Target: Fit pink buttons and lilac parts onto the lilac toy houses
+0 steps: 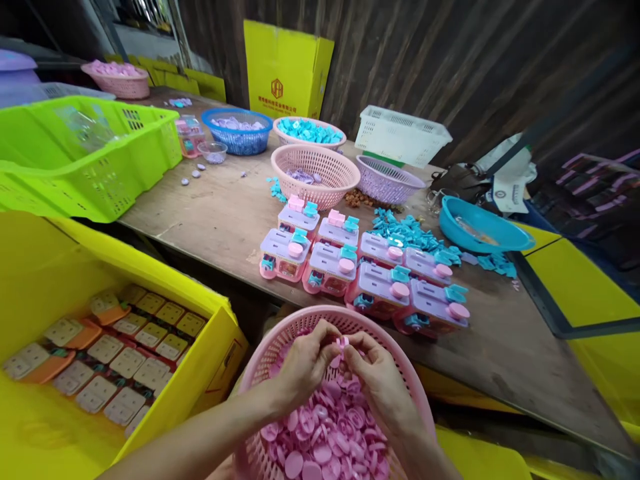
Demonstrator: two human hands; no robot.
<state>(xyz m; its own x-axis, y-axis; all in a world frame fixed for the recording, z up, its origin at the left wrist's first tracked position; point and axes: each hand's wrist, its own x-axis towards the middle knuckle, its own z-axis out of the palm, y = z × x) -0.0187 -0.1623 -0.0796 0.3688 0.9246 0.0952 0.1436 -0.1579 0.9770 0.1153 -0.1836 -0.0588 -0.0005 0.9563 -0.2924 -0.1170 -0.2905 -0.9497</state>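
Note:
Both hands meet over a pink basket (pixel 280 340) full of small pink round plastic caps (pixel 325 440) at the bottom centre. My left hand (pixel 303 363) and my right hand (pixel 373 373) pinch a pink cap (pixel 342 345) between their fingertips, fingers curled. Just beyond the basket, on the wooden table (pixel 220 213), stand several pink-and-lilac toy units (pixel 330 267) in rows, with teal tabs and pink knobs on top.
A yellow carton (pixel 210 320) with packed toy units sits at the left. A green crate (pixel 100 160), pink, lilac and blue baskets (pixel 315 173) of parts, loose teal pieces (pixel 410 233), a teal bowl (pixel 480 230) and a white crate (pixel 400 137) stand further back.

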